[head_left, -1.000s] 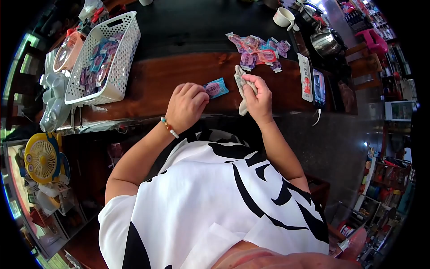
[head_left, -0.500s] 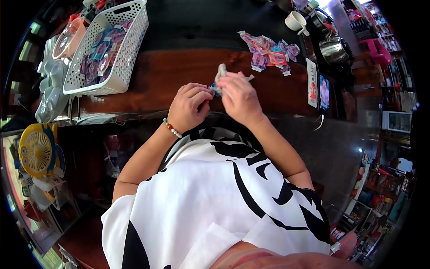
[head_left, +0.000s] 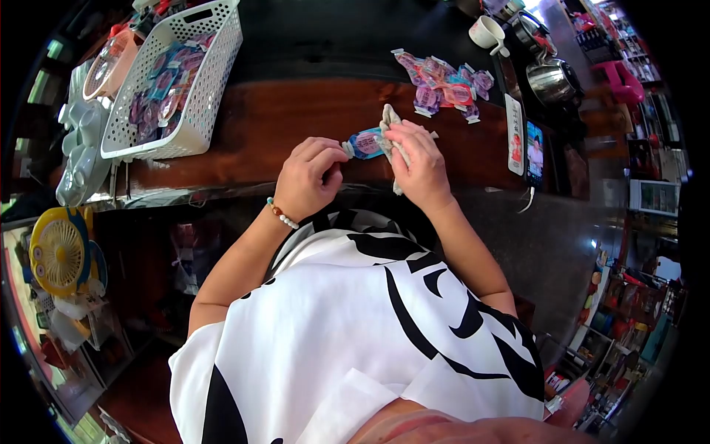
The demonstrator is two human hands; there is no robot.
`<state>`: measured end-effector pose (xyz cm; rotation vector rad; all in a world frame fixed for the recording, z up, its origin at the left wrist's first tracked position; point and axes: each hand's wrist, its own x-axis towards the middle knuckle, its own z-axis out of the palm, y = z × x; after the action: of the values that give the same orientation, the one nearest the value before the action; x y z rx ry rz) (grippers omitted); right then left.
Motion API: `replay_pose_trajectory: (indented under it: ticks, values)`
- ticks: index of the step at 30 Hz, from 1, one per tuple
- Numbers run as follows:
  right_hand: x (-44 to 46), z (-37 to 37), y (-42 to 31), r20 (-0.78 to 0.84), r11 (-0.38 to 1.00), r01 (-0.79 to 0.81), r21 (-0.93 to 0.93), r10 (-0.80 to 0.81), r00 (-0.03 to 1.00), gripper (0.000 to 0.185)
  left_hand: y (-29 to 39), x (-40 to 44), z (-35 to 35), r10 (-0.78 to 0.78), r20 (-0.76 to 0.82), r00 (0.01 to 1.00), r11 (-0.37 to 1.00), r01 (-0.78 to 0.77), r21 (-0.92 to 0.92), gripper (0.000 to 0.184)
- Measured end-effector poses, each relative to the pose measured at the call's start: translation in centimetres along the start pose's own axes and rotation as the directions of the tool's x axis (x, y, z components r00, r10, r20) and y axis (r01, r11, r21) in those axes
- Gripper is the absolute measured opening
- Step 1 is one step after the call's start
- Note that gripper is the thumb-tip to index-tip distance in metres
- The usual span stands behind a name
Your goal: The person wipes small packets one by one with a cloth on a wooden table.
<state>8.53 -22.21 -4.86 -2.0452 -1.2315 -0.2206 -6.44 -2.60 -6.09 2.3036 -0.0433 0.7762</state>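
Observation:
A small blue packet with a pinkish middle (head_left: 365, 143) lies over the brown table between my hands. My left hand (head_left: 309, 174) pinches its white left end between thumb and fingers. At the packet's right end, my right hand (head_left: 420, 164) has its fingers wrapped round a crumpled grey-white cloth (head_left: 389, 118), which rests against the packet. Part of the cloth hangs below the fingers. Further back to the right lies a pile of similar purple, pink and blue packets (head_left: 442, 83).
A white perforated basket (head_left: 201, 122) of packets stands at the left, beside clear plastic trays (head_left: 80, 159). At the right are a phone (head_left: 535, 153), a white labelled strip (head_left: 515, 133), a white cup (head_left: 487, 34) and a metal kettle (head_left: 553, 80). A yellow fan (head_left: 61, 251) is lower left.
My right hand moved left with the cloth onto the packet, then slid back right along it. My left hand now has the packet's end, and the packet shows more fully. The view has shifted slightly.

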Motion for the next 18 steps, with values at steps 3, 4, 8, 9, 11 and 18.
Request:
replay_pose_trajectory:
  ticks: [3,4,8,9,11,18]
  values:
    - [-1.0,0.3,-1.0,-0.017,0.999,0.041,-0.005,-0.041,0.999,0.030,0.2,0.1,0.1,-0.065,-0.044,0.997,0.998,0.064,-0.030,0.024]
    - [-1.2,0.4,-1.6,-0.011,0.999,0.043,0.006,-0.043,0.999,0.031,0.2,0.1,0.1,-0.086,-0.067,0.994,0.996,0.085,-0.027,0.025]
    - [-1.4,1.6,-3.0,0.064,0.988,0.155,-0.010,-0.154,0.986,0.025,0.1,0.1,0.3,-0.112,-0.051,0.992,0.993,0.110,-0.049,0.025]
    - [-1.1,1.5,-3.8,0.103,0.988,0.157,-0.008,-0.156,0.982,0.026,-0.1,0.2,0.4,-0.080,-0.055,0.995,0.996,0.078,-0.033,0.026]
    - [-0.5,1.9,-4.1,0.135,0.985,0.170,0.001,-0.169,0.976,0.024,-0.2,0.2,0.4,-0.044,-0.058,0.997,0.999,0.043,-0.015,0.026]
    - [0.7,2.2,-1.2,0.024,0.991,0.080,-0.104,-0.078,0.997,0.028,0.0,0.3,0.3,-0.043,-0.024,0.999,0.999,0.044,0.017,0.026]
